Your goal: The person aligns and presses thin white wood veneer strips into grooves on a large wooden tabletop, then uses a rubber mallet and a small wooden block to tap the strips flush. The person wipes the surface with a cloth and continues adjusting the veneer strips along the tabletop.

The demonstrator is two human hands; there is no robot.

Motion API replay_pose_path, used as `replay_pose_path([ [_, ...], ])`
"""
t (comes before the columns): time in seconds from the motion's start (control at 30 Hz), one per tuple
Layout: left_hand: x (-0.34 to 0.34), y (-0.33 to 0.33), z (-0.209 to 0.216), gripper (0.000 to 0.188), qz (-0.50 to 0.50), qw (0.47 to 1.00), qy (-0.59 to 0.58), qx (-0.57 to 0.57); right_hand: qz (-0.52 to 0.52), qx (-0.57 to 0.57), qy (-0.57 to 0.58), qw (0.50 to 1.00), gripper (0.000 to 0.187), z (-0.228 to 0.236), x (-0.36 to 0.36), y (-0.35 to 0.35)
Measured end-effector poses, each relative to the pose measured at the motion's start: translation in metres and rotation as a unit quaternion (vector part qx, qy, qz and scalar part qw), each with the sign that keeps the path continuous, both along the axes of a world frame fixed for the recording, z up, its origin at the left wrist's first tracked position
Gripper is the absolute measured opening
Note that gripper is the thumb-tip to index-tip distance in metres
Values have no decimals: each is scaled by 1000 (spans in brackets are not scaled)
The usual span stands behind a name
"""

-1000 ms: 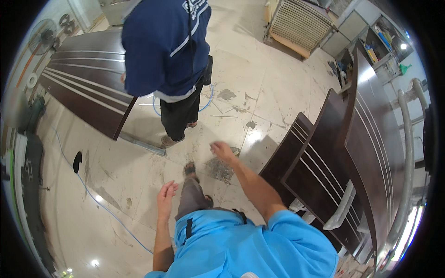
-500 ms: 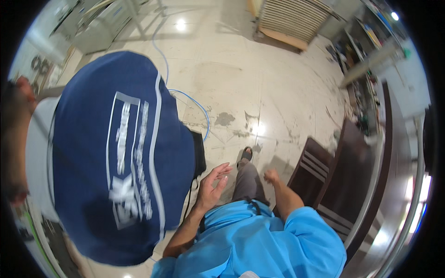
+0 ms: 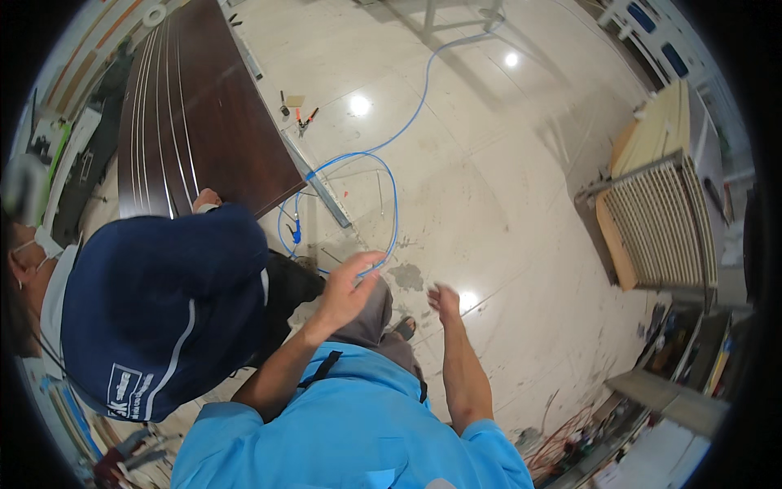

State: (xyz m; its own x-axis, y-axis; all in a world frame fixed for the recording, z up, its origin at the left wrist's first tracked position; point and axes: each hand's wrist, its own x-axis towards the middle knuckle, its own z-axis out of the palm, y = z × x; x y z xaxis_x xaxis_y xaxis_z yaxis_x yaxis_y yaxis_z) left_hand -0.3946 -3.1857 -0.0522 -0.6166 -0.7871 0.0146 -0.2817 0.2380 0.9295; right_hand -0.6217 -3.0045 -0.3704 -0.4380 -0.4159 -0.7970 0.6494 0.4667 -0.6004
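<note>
My left hand [image 3: 349,292] is raised in front of me with its fingers stretched and slightly bent, holding nothing. Behind it a blue air hose [image 3: 396,204] loops across the floor. My right hand [image 3: 445,301] hangs over the floor tiles, fingers loosely curled and a little apart, with nothing in it. Close on my left a co-worker in a navy jacket [image 3: 163,277] bends forward. That person's hand [image 3: 208,198] is at the near edge of a dark brown panel [image 3: 228,106] with several pale stripes. A blue air gun [image 3: 296,231] lies beside the hose.
Pliers with orange handles [image 3: 305,121] lie on the floor by the panel, near a metal rail [image 3: 326,196]. At the right stands a cart with a ribbed, slatted side [image 3: 656,224]. Cluttered shelving [image 3: 668,399] fills the lower right, with orange cable [image 3: 562,444] beside it.
My view has swung left, bringing the striped panel, pliers and air gun into sight. The cart now appears farther right. My right hand has loosened from a closed curl.
</note>
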Motion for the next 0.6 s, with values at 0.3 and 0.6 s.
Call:
replay_pose_path([
  [0.3,-74,-155,-159,32,165,962,-88,200,363,-37,253,896,32,93,-230,-256],
  [0.6,-135,-302,-306,40,160,893,-333,257,308,341,8,888,25,-3,-457,-156],
])
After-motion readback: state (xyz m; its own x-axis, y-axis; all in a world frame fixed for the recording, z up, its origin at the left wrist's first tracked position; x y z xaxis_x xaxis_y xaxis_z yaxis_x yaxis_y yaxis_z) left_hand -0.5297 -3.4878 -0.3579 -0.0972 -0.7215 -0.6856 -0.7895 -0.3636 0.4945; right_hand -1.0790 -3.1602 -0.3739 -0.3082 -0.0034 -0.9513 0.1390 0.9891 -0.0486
